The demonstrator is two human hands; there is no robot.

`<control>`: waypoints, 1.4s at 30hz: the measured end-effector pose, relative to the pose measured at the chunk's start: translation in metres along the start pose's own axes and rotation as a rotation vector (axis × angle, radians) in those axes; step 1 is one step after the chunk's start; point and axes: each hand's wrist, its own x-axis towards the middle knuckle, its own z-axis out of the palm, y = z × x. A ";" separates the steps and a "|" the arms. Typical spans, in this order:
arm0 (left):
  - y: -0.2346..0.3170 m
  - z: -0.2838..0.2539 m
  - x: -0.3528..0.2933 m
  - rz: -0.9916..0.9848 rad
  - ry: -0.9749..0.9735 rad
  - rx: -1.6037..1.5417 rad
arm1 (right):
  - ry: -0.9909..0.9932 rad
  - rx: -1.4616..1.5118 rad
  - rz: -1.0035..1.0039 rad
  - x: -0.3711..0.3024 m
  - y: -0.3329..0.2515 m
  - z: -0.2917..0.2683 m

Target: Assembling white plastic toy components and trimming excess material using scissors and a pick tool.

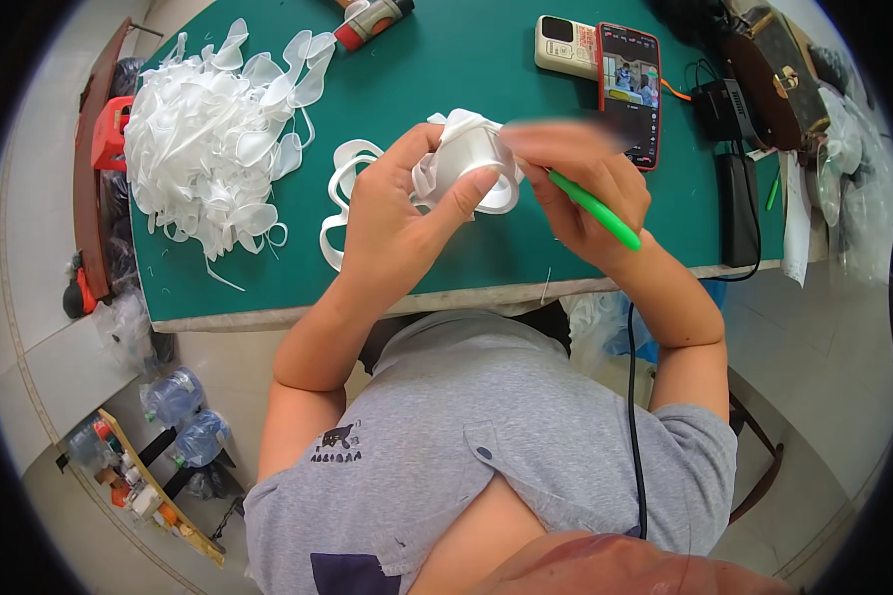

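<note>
My left hand [392, 213] is closed round a white, rubbery goggle-like frame [466, 159] with a large rounded opening, thumb on its near side. In my right hand [600, 188] is a slim tool with a bright green handle [597, 210], slanting back toward my wrist. Its working end is hidden by my fingers, close against the frame's right side; the fingertips are partly smeared by motion. Beside my left wrist lies another white looped frame [349, 154], partly covered by the hand.
A big heap of white, thin lens-shaped pieces [203, 149] covers the left of the green table [446, 74]. At the back lie a red-and-black cylinder [372, 22], a cream device [564, 45] and a phone [629, 94]. Black adapters [729, 111] with cables line the right.
</note>
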 end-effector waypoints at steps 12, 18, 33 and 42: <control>0.000 0.002 0.005 0.329 0.461 0.278 | 0.020 0.295 0.504 -0.008 0.002 0.001; -0.012 0.001 0.006 0.225 0.232 0.448 | 0.013 0.287 0.359 -0.003 -0.006 0.006; 0.009 -0.049 -0.029 0.488 0.370 -0.498 | 0.241 0.334 0.740 0.000 0.033 0.005; 0.070 -0.126 -0.081 1.003 0.702 -0.141 | 0.136 0.273 0.803 0.011 0.035 0.012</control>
